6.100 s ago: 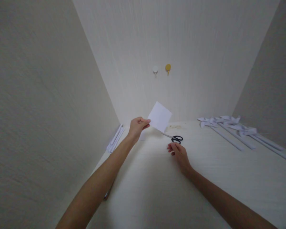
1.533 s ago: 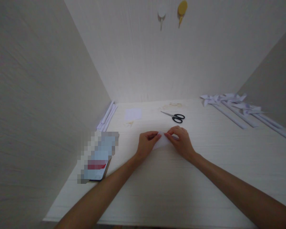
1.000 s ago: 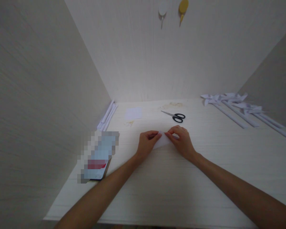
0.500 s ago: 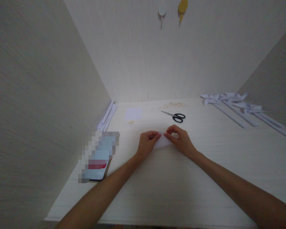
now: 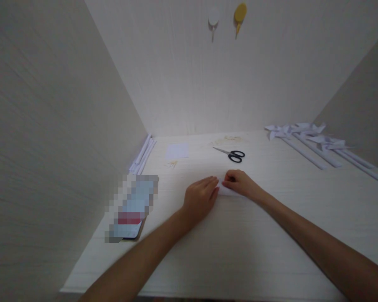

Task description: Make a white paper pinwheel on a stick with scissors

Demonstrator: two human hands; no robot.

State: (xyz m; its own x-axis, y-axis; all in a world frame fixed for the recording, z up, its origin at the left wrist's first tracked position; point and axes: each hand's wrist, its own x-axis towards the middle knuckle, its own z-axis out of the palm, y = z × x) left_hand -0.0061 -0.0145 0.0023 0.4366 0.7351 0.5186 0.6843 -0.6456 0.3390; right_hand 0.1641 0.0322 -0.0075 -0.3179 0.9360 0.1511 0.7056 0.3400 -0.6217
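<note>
A piece of white paper (image 5: 231,192), seemingly folded, lies on the table between my two hands. My left hand (image 5: 201,195) covers its left end, fingers stretched along the top and thumb at the near edge. On the right, my right hand (image 5: 239,182) is closed in a pinch on the paper, thumb against the fingertips. Both hands hide much of the paper, so its full shape cannot be made out. Just beyond them, a pair of scissors (image 5: 234,156) with black handles lies with its blades pointing left.
A white paper square (image 5: 177,150) lies behind several toothpick-like sticks (image 5: 172,164). White paper rolls (image 5: 143,155) rest along the left wall, near a partly blurred phone (image 5: 135,209). Paper pinwheels (image 5: 302,134) on rolled sticks lie at right. Two hooks hang on the back wall.
My left hand has gone from a pinch to fingers laid across the paper. My right hand has shifted slightly right and nearer, still pinching. The paper shows further right.
</note>
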